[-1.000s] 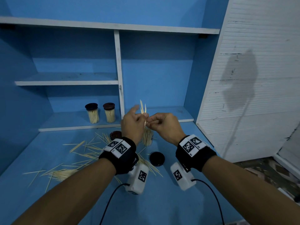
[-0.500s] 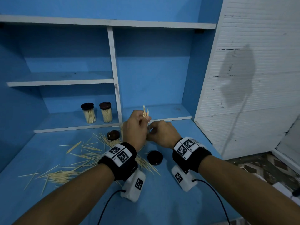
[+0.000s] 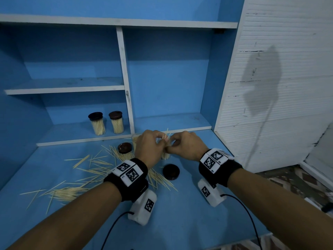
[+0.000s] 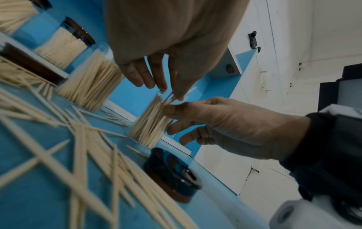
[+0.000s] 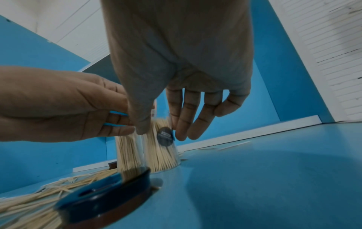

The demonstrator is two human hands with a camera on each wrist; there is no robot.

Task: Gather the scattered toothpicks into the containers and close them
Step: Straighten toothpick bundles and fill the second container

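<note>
Both hands meet over a clear, lidless toothpick container (image 4: 149, 127) packed with pale toothpicks: left hand (image 3: 149, 147) and right hand (image 3: 185, 145) pinch its protruding toothpicks (image 3: 166, 137).

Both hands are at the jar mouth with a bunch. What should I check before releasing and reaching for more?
1. Open container upright beneath the hands: ok.
2. Left hand and right hand pinching the bunch of toothpicks: ok.
3. Bunch fully inside the mouth: cannot tell; some tips poke up.
4. Dark lid and brown lid nearby: ok.
5. Scattered toothpicks gathered: not ok.
6. Second open container closed: not ok.
</note>
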